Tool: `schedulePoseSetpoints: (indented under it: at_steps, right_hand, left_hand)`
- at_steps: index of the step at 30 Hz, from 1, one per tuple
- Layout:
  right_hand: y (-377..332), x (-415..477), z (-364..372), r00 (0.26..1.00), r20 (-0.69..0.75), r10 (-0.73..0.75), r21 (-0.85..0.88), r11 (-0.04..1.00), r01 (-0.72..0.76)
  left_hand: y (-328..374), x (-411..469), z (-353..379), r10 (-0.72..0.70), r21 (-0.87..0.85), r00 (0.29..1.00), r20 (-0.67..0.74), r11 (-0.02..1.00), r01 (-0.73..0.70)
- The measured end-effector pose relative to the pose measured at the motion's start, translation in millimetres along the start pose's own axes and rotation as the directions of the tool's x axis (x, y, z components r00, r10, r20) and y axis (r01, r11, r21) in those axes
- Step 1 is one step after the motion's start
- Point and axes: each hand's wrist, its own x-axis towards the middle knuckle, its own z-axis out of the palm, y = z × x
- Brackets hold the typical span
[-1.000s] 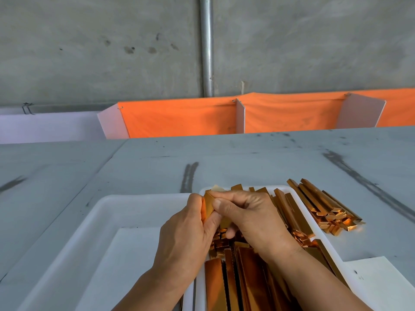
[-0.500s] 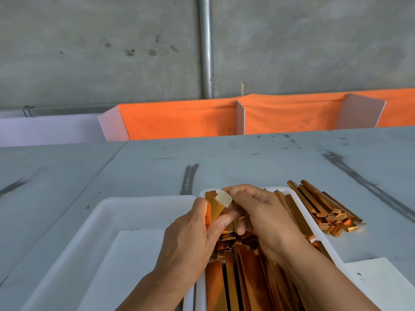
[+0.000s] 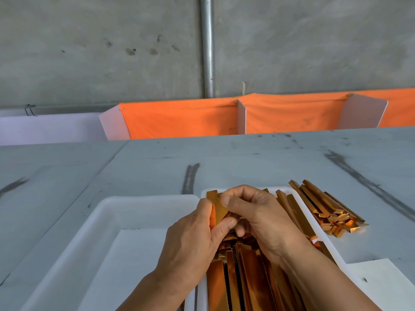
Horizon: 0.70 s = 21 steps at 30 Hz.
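A shiny copper-coloured card strip [image 3: 216, 207] is held upright over the right white tray [image 3: 298, 199]. My left hand [image 3: 193, 239] grips its lower part, thumb across the front. My right hand [image 3: 253, 216] pinches its top end with curled fingers. Flat copper strips [image 3: 242, 279] fill that tray beneath both hands. A pile of folded copper pieces [image 3: 323, 207] lies on the grey table to the right of the tray.
A left white tray [image 3: 112, 221] holds only a white sheet [image 3: 134, 265]. Another white sheet [image 3: 386, 286] lies at the lower right. Orange cloth dividers [image 3: 184, 120] with white panels line the table's far edge, under a concrete wall and a metal pipe [image 3: 207, 48].
The small pale flap seen at the strip's top half a second ago is gone from sight. My right hand's fingers have closed over the strip's top end. Both hands stayed over the right tray.
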Motion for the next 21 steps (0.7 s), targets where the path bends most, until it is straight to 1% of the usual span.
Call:
schedulePoseSetpoints:
  at_steps: [4,11,21]
  right_hand:
    - [-0.2,0.8,-1.1,1.0,-0.023,-0.013,-0.019,1.0,0.012]
    - [-1.5,0.7,-2.6,0.999,-0.039,0.009,0.04,0.999,-0.008]
    - [-1.9,1.2,-2.8,0.999,-0.047,0.003,0.054,0.999,0.0]
  left_hand:
    - [1.7,0.0,-0.9,0.011,-0.007,1.0,0.014,1.0,-0.011]
    - [3.7,-0.7,-2.3,0.035,-0.045,0.999,0.021,0.998,-0.034]
    - [6.3,-1.5,-4.8,0.042,-0.081,0.999,0.027,0.996,-0.039]
